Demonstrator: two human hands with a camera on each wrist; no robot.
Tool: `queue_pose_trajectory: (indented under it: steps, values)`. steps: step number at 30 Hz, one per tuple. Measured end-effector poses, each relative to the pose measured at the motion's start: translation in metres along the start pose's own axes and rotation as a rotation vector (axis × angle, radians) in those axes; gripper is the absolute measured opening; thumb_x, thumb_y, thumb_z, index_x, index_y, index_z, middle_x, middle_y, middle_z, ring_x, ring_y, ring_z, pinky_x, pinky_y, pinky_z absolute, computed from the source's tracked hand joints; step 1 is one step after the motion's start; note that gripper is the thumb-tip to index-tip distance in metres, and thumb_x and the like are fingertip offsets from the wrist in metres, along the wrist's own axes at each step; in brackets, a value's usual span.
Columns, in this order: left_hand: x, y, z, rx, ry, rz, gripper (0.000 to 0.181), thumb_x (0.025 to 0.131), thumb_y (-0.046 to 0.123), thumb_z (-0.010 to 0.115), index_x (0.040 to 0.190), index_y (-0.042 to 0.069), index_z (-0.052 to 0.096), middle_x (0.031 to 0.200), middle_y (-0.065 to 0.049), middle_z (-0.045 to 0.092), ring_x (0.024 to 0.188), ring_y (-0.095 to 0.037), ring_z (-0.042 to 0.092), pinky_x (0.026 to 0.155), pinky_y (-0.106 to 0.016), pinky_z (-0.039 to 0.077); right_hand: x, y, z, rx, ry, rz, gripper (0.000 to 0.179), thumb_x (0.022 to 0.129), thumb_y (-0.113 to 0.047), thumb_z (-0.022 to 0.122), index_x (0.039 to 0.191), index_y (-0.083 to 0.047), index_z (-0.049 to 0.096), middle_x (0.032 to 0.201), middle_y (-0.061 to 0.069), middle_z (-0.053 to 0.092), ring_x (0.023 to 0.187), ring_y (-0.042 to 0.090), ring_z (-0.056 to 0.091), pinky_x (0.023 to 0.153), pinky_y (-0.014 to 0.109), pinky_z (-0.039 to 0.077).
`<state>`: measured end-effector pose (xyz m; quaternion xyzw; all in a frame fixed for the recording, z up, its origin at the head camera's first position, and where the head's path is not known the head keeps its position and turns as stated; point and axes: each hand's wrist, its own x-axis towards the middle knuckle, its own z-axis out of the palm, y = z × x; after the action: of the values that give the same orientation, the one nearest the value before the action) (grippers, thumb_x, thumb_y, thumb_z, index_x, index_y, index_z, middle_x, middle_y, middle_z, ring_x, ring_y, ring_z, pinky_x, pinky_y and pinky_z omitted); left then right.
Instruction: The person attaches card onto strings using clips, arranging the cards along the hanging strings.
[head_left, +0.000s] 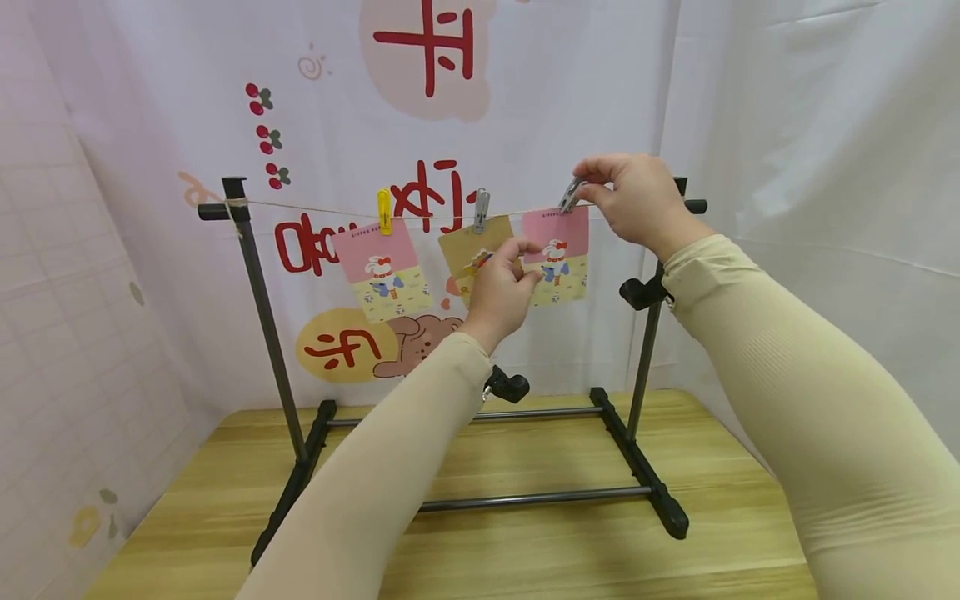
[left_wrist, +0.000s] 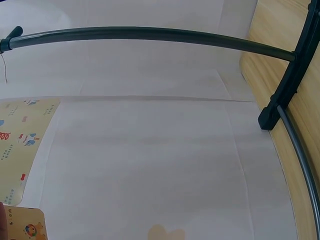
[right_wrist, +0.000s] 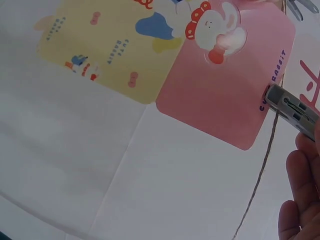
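Observation:
My right hand (head_left: 637, 196) pinches a grey clothespin (head_left: 572, 193) between thumb and fingers. In the right wrist view, the tip of this clothespin (right_wrist: 290, 109) sits on the text edge of a pink-and-yellow rabbit card (right_wrist: 220, 95), at the string (right_wrist: 260, 175). My left hand (head_left: 501, 292) is at the left side of that card (head_left: 566, 237), thumb and forefinger apart. It partly covers a brown card (head_left: 468, 242) hung by another grey clothespin (head_left: 482, 210). Farther left, a yellow clothespin (head_left: 385, 211) holds a second pink-and-yellow card (head_left: 386, 275).
The string (head_left: 300, 206) spans a stand with dark posts (head_left: 266, 333) and black feet (head_left: 652, 483) on a wooden table (head_left: 540, 550). Behind hangs a white cloth (head_left: 585, 100) with red characters. Black wrist mounts (head_left: 510, 386) sit on both sleeves.

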<state>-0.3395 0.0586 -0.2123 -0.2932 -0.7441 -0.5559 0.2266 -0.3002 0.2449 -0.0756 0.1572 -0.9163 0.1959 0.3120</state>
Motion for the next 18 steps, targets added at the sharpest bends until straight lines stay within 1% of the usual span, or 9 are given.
queue_pose_trajectory:
  steps: [7,8,12,18]
  values:
    - [-0.0001,-0.0022,-0.0015,0.005,-0.002,0.002,0.028,0.104,0.015,0.068,0.13,0.023,0.063,0.092,0.0,0.059,0.061,-0.014,0.045,0.056,-0.028,0.04,0.0038,-0.001,-0.0002,0.015,-0.033,0.009,0.026,0.105,-0.021,0.067,0.129,-0.011,0.073,0.127,0.011,0.075,0.121,0.031,0.068,0.1,0.048,0.052]
    - [-0.0003,-0.0025,-0.0016,0.012,0.0,0.003,0.028,0.104,0.015,0.068,0.13,0.023,0.063,0.09,-0.001,0.059,0.061,-0.014,0.045,0.056,-0.028,0.04,0.0042,-0.0011,-0.0003,0.015,-0.039,0.011,0.027,0.105,-0.021,0.066,0.129,-0.011,0.072,0.128,0.011,0.075,0.122,0.031,0.068,0.1,0.048,0.051]
    - [-0.0011,-0.003,-0.0019,0.021,0.003,-0.001,0.028,0.104,0.015,0.068,0.13,0.023,0.063,0.093,0.0,0.059,0.061,-0.014,0.046,0.055,-0.027,0.039,0.0046,-0.001,0.0001,0.026,-0.052,0.023,0.027,0.106,-0.019,0.065,0.131,-0.011,0.071,0.128,0.012,0.075,0.124,0.03,0.066,0.101,0.047,0.051]
    - [-0.0015,-0.0019,-0.002,0.01,-0.016,0.002,0.028,0.104,0.015,0.067,0.131,0.022,0.063,0.09,-0.002,0.058,0.06,-0.015,0.044,0.054,-0.026,0.038,0.0046,0.0012,0.0006,0.031,-0.05,0.029,0.026,0.107,-0.019,0.063,0.13,-0.01,0.071,0.13,0.012,0.074,0.124,0.031,0.066,0.1,0.048,0.051]
